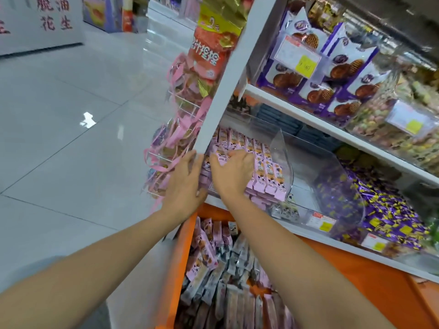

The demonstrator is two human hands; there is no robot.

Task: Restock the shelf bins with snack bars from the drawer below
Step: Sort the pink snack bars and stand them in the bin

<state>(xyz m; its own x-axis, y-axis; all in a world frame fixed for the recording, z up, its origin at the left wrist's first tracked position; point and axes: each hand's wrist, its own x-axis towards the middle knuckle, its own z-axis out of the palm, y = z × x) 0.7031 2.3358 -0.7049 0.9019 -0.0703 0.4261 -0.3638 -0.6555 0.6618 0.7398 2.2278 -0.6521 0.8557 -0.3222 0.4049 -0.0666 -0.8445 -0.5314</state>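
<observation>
Two hands meet at one shelf bin of pink snack bars, low on the shelf unit beside its white upright. Our left hand is opened wide, its straight fingers laid against the left end of the bars. Our right hand lies on top of the bars with its fingers bent down over them; we cannot tell whether it grips any or only presses them into line. Directly below, one orange drawer stands pulled out, heaped with loose bars in pink and grey wrappers, far too many to count. In the bin we count at least five upright columns of bars to the right of our hand, more being hidden under it. We judge that the rows are tightly packed, so a hard push could tip the front bars over the low clear lip and back into the drawer. A grey bar could also slip into the pink bin. Our left wrist is near the pink ribboned bags hanging on the end rack, and might snag them. Elsewhere we count one bin of purple and yellow sweets, a row of purple waffle packs above, and four yellow price labels.
</observation>
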